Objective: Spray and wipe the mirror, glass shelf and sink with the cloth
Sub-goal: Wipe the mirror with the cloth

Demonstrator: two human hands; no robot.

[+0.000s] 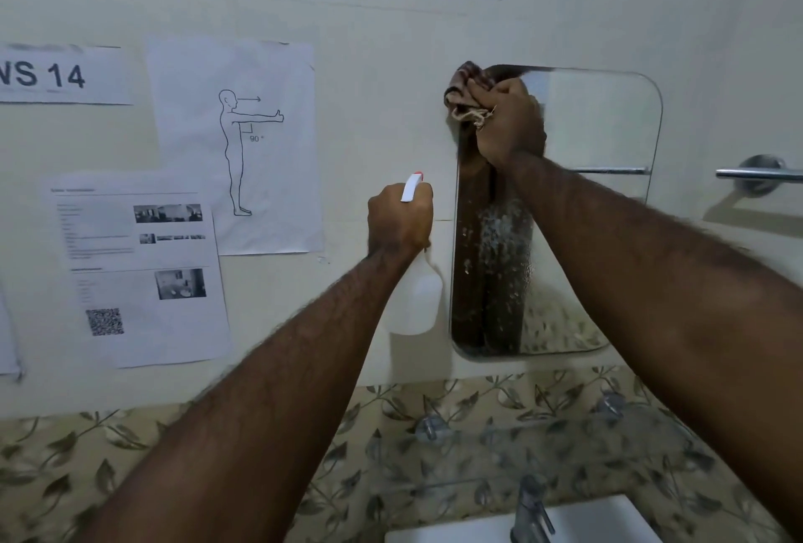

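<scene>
Brown cloth [467, 97] bunched in right hand [510, 125], pressed to mirror [599, 130] corner for wiping — left hand [399, 221] grips spray bottle [415, 299], ready.

The right hand [508, 121] presses a brown cloth [467, 95] on the mirror's [599, 121] top corner; the left hand [399, 219] holds a spray bottle [417, 299]

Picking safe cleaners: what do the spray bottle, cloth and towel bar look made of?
Spray bottle: translucent white plastic, matte, light showing through. Cloth: brown woven fabric with frayed threads, likely cotton. Towel bar: polished metal, probably chrome, given its bright reflections.
</scene>
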